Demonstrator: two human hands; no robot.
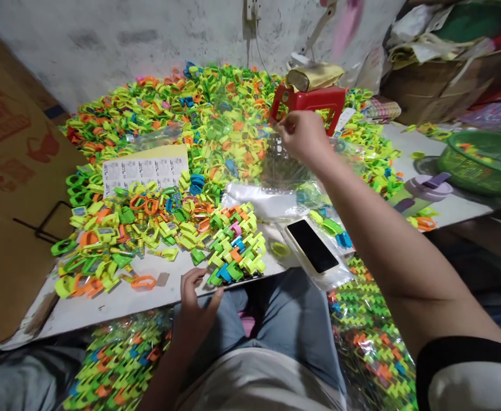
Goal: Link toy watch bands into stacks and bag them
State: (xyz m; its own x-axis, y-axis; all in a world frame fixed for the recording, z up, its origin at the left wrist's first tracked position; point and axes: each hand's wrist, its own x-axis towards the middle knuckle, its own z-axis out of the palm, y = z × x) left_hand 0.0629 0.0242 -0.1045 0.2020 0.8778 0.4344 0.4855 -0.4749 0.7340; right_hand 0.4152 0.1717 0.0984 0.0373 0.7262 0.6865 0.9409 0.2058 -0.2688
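Observation:
My right hand [305, 136] reaches out over the heap, its fingertips pinched on the edge of a clear plastic bag [282, 165]. Beneath and behind the bag spreads a big heap of toy watches [148, 108] in yellow, green, orange and blue. My left hand [197, 302] rests at the table's front edge, thumb and fingers apart, holding nothing. Just right of its fingertips stands a neatly stacked block of toy watches [237, 245]. More loose toy watches [156, 222] lie to the left of that block.
A phone [312, 245] lies on clear bags near the front edge. A red stool [310, 101] stands in the heap. A sticker sheet [145, 168] lies left, beside a cardboard box [15, 188]. At right are a cup [421, 191] and a green basket [485, 165]. Filled bags [117, 359] sit below.

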